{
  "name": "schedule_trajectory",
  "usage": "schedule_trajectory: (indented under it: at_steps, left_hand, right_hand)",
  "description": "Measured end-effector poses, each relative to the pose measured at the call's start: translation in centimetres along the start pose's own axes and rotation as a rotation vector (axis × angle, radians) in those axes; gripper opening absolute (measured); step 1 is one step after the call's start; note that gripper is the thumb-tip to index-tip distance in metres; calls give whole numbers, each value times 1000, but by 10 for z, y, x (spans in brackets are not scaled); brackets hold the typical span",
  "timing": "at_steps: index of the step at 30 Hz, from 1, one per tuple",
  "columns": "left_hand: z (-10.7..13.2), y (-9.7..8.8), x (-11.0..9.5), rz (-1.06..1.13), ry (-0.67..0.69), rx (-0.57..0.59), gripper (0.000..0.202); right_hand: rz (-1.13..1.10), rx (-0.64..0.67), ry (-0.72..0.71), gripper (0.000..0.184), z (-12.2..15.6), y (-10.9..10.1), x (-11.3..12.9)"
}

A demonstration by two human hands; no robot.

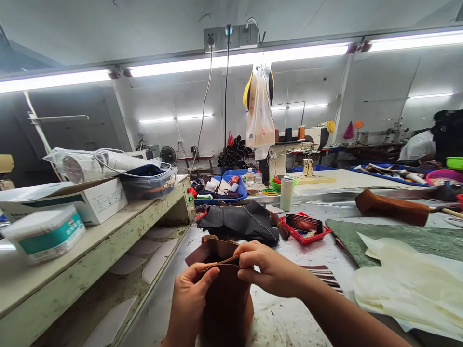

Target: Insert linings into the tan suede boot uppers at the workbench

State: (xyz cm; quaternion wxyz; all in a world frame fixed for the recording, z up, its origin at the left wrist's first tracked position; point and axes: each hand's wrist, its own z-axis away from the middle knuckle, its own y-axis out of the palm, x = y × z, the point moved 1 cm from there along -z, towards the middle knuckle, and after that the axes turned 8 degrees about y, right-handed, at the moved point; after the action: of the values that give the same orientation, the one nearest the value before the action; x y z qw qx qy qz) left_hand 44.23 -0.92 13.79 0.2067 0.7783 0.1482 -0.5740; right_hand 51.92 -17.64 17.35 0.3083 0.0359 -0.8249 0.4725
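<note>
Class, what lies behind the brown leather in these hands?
Black material lies behind it on the bench, with a red basket to its right. The brown leather, left hand and right hand cover part of the bench; anything there cannot be seen.

Left hand (188, 296), right hand (269, 269), both pinching brown leather (226, 303)

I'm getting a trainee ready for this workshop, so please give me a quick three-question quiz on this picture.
1. True or false: the left hand and the right hand both grip near the upper edge of the brown piece.
2. What colour is the small basket to the right of the black material? a) blue b) red c) yellow
3. Fill in: the pale sheets partly cover the ____ mat.

Key: 1. True; 2. b; 3. green
</note>
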Motion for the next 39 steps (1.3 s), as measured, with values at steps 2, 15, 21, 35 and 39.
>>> schedule_trajectory:
  at_steps: [2, 15, 21, 35, 39]
  left_hand:
    - [1, -1, 3, -6, 30, 9, 30]
    - [-10, -31, -15, -230, 96, 421, 21]
    - [-19, -30, -44, -828, 351, 720, 14]
    - [-16, -13, -53, -814, 291, 964, 18]
    - [-11, -7, -67, -959, 407, 999, 12]
  right_hand:
    - [-3, 3, 1, 15, 0, 1, 0]
    - [100, -31, -97, 19, -6, 4, 2]
    - [184, 70, -111, 19, -8, 2, 9]
    - [166, 12, -143, 18, -3, 10, 12]
    - [208, 68, -145, 16, 1, 8, 21]
